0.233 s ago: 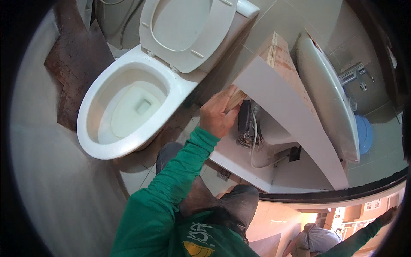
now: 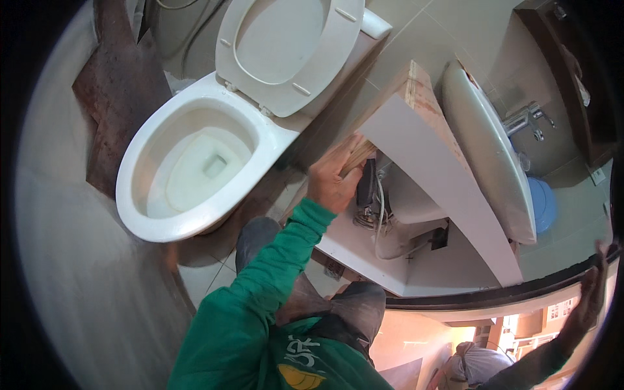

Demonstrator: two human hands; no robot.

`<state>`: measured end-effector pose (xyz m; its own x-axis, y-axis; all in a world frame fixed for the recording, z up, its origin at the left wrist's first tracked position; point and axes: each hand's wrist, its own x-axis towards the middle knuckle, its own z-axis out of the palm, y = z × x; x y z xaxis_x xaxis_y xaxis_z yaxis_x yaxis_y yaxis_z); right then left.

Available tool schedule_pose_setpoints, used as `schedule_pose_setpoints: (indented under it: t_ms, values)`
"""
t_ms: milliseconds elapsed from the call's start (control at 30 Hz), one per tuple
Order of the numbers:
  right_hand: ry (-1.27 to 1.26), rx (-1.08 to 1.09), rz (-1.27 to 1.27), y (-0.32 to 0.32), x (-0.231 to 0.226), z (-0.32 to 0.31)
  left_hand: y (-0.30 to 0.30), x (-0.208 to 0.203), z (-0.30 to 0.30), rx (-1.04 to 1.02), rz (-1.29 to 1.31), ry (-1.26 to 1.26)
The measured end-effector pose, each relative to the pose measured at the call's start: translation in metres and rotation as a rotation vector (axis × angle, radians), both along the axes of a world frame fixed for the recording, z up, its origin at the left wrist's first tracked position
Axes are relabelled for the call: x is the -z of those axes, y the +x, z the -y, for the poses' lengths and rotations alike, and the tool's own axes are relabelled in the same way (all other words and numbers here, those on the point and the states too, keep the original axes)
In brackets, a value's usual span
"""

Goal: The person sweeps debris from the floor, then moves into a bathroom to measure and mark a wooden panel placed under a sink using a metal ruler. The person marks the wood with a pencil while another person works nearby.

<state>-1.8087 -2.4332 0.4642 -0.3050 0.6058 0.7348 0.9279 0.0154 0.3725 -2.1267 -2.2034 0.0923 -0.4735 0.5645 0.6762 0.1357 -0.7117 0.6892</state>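
My left hand (image 2: 331,181) is wrapped round the wooden edge of a vanity cabinet (image 2: 448,192), with the thumb on the near side and the fingers partly hidden. The cabinet has a white curved front, and its bare plywood side faces up. Inside it, by my left hand, hang a dark pouch-like item and a white hose (image 2: 380,224). At the far right my right hand (image 2: 590,286) reaches up with fingers stretched out, beside the dark door frame edge (image 2: 552,285). It seems to hold nothing. Whether it touches the frame I cannot tell.
On the left stands a toilet (image 2: 162,214) with its lid raised. A white sink (image 2: 491,162) with a chrome faucet (image 2: 530,120) lies just beyond the cabinet. A blue basin (image 2: 541,205) is beside it. Dark brown broken board (image 2: 127,97) leans at the far left.
My right hand has risen along the right rim, its fingers now stretched upward. My left hand keeps its hold on the cabinet edge. The view has shifted slightly.
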Motion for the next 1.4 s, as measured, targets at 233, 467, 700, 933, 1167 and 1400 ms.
schedule_pose_setpoints:
  t_ms: [233, 467, 700, 933, 1167, 1400]
  values:
    - [-0.684, -0.219, -0.166, -0.094, 0.079, -0.037, -0.004, -0.009, 0.004, -0.081, -0.106, -0.016]
    - [-0.411, -0.278, -0.41, -0.057, 0.058, -0.071, 0.071, -0.059, 0.084, 0.568, 0.678, -0.244]
    - [-0.462, -0.346, -0.371, -0.084, 0.076, -0.058, 0.049, -0.106, 0.088, 0.994, 0.809, -0.222]
    - [-0.639, -0.476, -0.258, -0.116, 0.094, -0.067, 0.007, -0.068, 0.08, 0.857, 0.69, -0.256]
    - [-0.887, -0.435, -0.265, -0.172, 0.119, -0.086, 0.001, -0.046, 0.096, 0.885, 0.9, -0.134]
    - [-0.924, -0.801, -0.153, -0.206, 0.134, -0.088, -0.016, -0.031, 0.073, 1.048, 1.324, -0.267]
